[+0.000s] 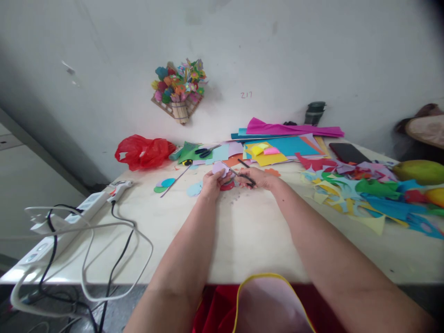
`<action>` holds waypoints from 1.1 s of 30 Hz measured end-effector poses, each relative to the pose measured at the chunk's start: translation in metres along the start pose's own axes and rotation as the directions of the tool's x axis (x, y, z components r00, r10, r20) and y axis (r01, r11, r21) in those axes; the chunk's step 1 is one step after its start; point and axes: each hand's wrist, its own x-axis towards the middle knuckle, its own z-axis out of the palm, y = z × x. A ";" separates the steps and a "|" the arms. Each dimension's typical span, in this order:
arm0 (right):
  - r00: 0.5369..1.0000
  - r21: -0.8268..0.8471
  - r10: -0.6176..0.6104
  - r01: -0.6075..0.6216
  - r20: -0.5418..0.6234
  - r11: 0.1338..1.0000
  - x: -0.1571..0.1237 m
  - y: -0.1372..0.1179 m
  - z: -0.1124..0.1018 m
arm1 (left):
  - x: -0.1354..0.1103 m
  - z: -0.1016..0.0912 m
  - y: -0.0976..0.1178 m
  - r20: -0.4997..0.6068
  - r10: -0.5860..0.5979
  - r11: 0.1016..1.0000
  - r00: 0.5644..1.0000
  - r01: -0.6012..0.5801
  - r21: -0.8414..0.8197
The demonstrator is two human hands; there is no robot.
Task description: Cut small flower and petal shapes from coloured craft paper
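Lilac paper (219, 168) sits pinched in the fingers of our left hand (211, 183), over the counter (243, 240). We see it as pale, flat and plain, with rounded lobes along its edge like a flower; its lobed side faces away from us, beyond those fingers, and we can make out no clear long axis.

Our right hand (255, 178) has its fingers curled round the black handles of the scissors (247, 179). Their long axis slants, the blades pointing leftward and away from us to the paper; we cannot tell whether they bite into it.

Red paper (227, 186) lies just below, between both hands' fingers. Near the left fingers, on their left, we have light blue cut-outs (194, 188); just right of the right fingers is an orange cut-out (272, 172). Beyond the fingers lie yellow paper (274, 158) and dark-handled scissors (204, 151), and well to their right spreads a heap of coloured scraps (364, 189).
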 end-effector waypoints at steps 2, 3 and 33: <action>1.000 -0.005 0.000 0.000 0.005 1.000 0.001 0.002 -0.001 | 0.000 0.000 0.000 0.000 0.003 1.000 1.000 -0.003 0.004; 1.000 -0.010 0.001 -0.001 0.006 1.000 0.002 0.003 -0.001 | 0.000 0.000 0.000 -0.001 0.004 1.000 1.000 -0.004 0.006; 0.999 0.032 -0.024 0.025 -0.023 0.999 0.019 0.025 -0.012 | 0.000 -0.001 -0.002 -0.008 0.009 1.000 1.000 -0.009 -0.012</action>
